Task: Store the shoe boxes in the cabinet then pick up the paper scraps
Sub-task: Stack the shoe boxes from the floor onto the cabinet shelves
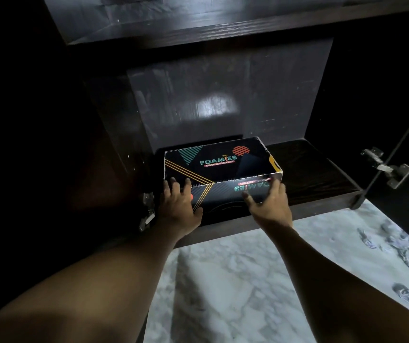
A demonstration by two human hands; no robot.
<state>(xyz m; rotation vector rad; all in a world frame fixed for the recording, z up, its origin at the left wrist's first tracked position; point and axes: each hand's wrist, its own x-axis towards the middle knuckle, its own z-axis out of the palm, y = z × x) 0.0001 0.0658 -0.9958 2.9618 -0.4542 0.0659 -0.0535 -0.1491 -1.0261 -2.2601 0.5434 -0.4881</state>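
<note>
Sitting on the bottom shelf (310, 167) of the dark wooden cabinet (223, 95), there's the black Foamies Skechers shoe box (218, 167), lid on, over on the left side of the compartment with its long front face towards us. And both hands are on it! The left hand (177, 204) lies against the front left corner, fingers spread and straight, tips up at the lid's edge, thumb splayed along the front panel. The right hand (270, 204) meets the front right end the same way, with fingers fanned out flat, nothing curled round the cardboard, thumb pointing inward across the upside-down logo. Bare shelf shows to the right of the box. A metal hinge (386, 169) sits on the right, another hinge (146, 211) low on the left by the wrist. Below the cabinet's front lip, a pale marble floor (223, 280).
</note>
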